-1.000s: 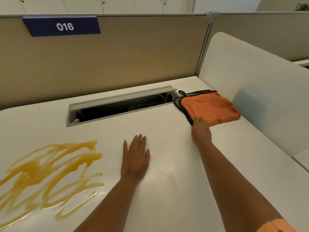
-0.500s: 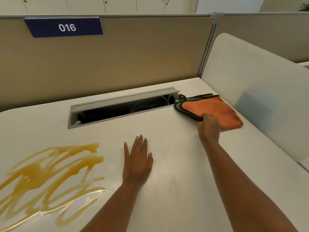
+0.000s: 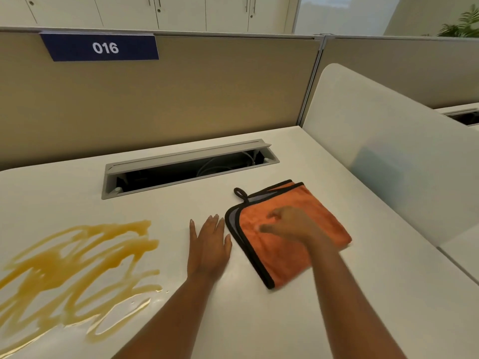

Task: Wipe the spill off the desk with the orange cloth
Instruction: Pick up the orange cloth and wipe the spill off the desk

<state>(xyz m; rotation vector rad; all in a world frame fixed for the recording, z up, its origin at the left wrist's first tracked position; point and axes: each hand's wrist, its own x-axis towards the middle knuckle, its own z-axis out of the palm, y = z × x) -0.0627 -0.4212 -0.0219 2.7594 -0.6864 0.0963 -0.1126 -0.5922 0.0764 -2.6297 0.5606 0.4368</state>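
We see the right hand (image 3: pixel 290 226) on the folded orange cloth (image 3: pixel 287 234), fingers blurred, grip unclear. Left hand (image 3: pixel 208 244) flat on the desk (image 3: pixel 363 294), fingers spread, between cloth and spill (image 3: pixel 75 268).

Two bare forearms enter from the near edge, with no sleeve, watch, bracelet or ring showing on either. The left hand (image 3: pixel 209 246) has slender fingers (image 3: pixel 192 229) with short, plain, unpainted nails. The right hand (image 3: pixel 291 225) is blurred, so its nails and finger details cannot be made out. Both wrists are uncovered.
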